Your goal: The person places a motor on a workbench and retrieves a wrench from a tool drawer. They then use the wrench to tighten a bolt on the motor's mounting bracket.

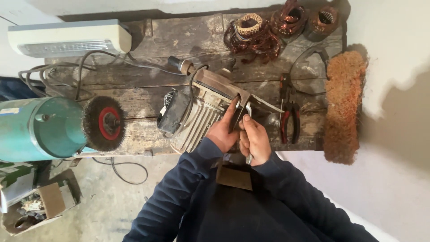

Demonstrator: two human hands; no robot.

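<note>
We cannot see the lower end of the thin silver metal tool (247, 134); our right hand (254, 140) covers it. Left of the tool, the big round blue-green machine (40, 129) is cut off by the picture's edge. Our left hand (224, 132) hides part of the ribbed grey metal motor (197, 118).

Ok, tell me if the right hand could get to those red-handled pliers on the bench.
Probably yes. The red-handled pliers lie uncovered on the wooden bench, just beside the right hand. But that hand grips a metal wrench at the electric motor, so it isn't free.
</note>
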